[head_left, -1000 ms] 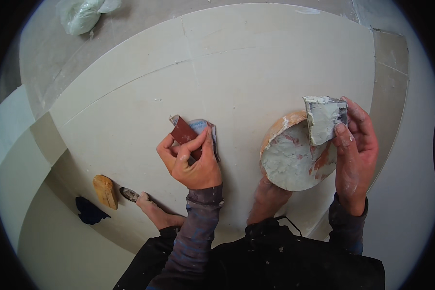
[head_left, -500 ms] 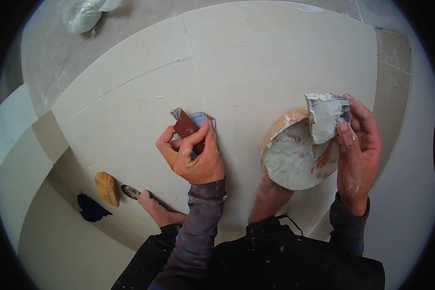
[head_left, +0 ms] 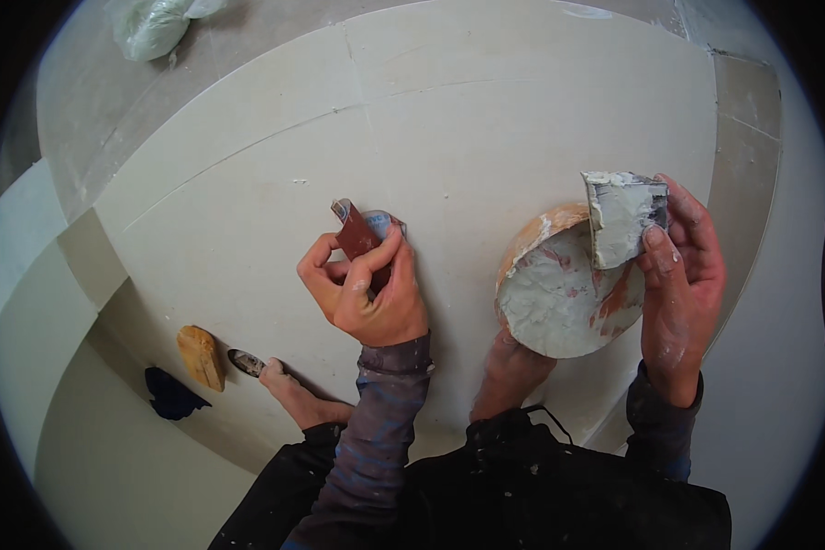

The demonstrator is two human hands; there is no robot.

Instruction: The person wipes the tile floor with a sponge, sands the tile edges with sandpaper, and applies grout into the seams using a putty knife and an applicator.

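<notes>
My left hand [head_left: 371, 302] is closed on a bent piece of sandpaper [head_left: 356, 235], red-brown on its grit side and pale with blue print on its back. Pinched between the thumb and fingers of my right hand [head_left: 683, 302] is a flat scraper [head_left: 617, 220], its face thickly smeared with white putty. Just below and left of the scraper is a round orange-brown tub [head_left: 533, 234], tilted so that its inside shows. White putty [head_left: 559, 298] with reddish streaks coats that inside. The scraper overlaps the tub's upper right rim; whether they touch I cannot tell.
My bare feet [head_left: 307, 399] stand on the pale surface, one partly behind the tub. By the left foot lie a small dark oval piece [head_left: 246, 363], a yellowish block [head_left: 201, 356] and a dark blue cloth [head_left: 174, 394]. A tied plastic bag [head_left: 148, 29] sits at the far left.
The scraper has risen slightly and shifted a little right with my right hand. The sandpaper has turned slightly in my left hand, its upper end moving right. The tub has barely moved.
</notes>
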